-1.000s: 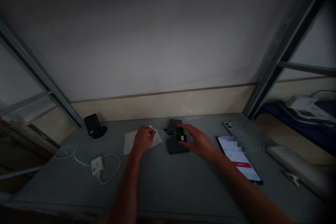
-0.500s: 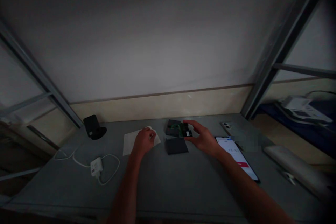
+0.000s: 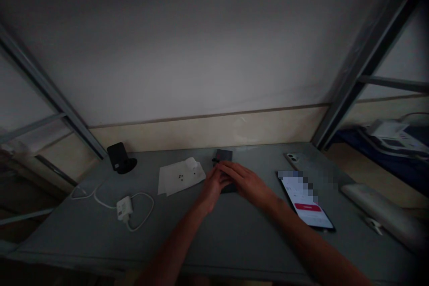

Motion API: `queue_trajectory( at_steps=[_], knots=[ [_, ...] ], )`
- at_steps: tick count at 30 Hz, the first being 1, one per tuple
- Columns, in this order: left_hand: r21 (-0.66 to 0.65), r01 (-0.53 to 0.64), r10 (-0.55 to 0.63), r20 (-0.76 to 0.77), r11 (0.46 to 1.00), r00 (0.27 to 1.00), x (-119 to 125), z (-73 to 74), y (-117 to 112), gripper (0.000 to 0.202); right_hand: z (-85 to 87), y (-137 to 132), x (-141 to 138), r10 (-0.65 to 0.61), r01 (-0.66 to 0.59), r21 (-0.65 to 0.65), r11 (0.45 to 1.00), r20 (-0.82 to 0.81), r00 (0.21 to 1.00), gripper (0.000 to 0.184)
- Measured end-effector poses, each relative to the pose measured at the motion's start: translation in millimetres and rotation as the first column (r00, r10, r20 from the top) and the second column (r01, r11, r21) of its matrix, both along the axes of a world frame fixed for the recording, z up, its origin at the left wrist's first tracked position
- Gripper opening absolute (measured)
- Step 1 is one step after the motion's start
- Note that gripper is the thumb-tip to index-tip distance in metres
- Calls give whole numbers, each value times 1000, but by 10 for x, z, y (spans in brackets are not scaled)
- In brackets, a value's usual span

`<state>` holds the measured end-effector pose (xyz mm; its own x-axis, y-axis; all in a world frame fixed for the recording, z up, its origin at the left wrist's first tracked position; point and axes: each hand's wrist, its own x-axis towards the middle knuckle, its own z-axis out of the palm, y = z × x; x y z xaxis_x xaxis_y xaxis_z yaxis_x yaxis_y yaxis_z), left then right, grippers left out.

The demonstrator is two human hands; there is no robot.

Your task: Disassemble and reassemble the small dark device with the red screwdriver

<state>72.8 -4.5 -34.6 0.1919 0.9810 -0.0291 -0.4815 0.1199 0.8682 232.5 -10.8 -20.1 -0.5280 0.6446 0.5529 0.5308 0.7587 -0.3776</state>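
My left hand [image 3: 212, 187] and my right hand [image 3: 247, 182] meet over two dark flat case pieces in the middle of the desk. Both hands are closed, with their fingertips together, and what they hold is hidden. A small dark part [image 3: 215, 160] shows just beyond the fingertips. One case piece [image 3: 224, 154] sticks out behind the hands, and the edge of the other case piece [image 3: 229, 189] shows beneath them. The green circuit board is out of sight. Left of my hands lie white paper sheets [image 3: 172, 186] with several tiny dark bits, perhaps screws, on top.
A black stand [image 3: 118, 158] is at the back left, near a white adapter [image 3: 124, 208] with its cable. To the right lie a lit phone [image 3: 301, 196], a second phone [image 3: 295, 161] and a long grey case [image 3: 378, 210]. Metal posts rise at both sides.
My left hand has moved right, off the paper, uncovering the dark bits there. My right hand has shifted slightly left and turned over, meeting the left; the circuit board it held is now hidden.
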Motion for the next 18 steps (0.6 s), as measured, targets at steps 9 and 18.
queue_trajectory(
  at_steps=[9,18],
  knots=[
    [-21,113,-113,-26,993,993,-83,70,-31,28,66,-36,31,-21,21,5,1000,6,1000,92],
    [-191,94,-70,132,977,989,-128,-32,17,2,-23,-70,-95,65,-64,-9,998,125,990,96]
  ],
)
